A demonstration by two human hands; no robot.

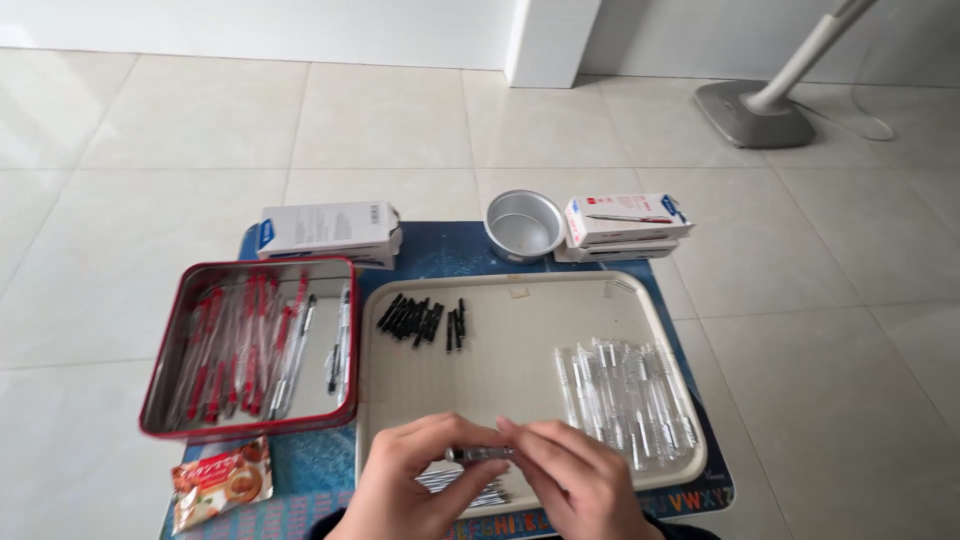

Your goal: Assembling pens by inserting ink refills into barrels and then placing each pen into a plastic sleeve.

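Observation:
My left hand (pixel 405 480) and my right hand (pixel 575 480) meet over the near edge of a beige tray (pixel 500 390). Both pinch one clear pen barrel (pixel 480 454) held level between them. Under the hands lies a small heap of thin refills (pixel 462 484). Farther back on the tray sit several black pen caps (pixel 422 320), and a pile of clear pen barrels (pixel 625 395) lies at its right side.
A red tin (pixel 165 400) to the left holds red-capped pens (pixel 240 345). Behind are a white-blue box (pixel 328 232), a metal bowl (pixel 524 226) and stacked pen boxes (pixel 622 228). A snack packet (pixel 218 482) lies near left. A fan base (pixel 755 112) stands on the tiled floor.

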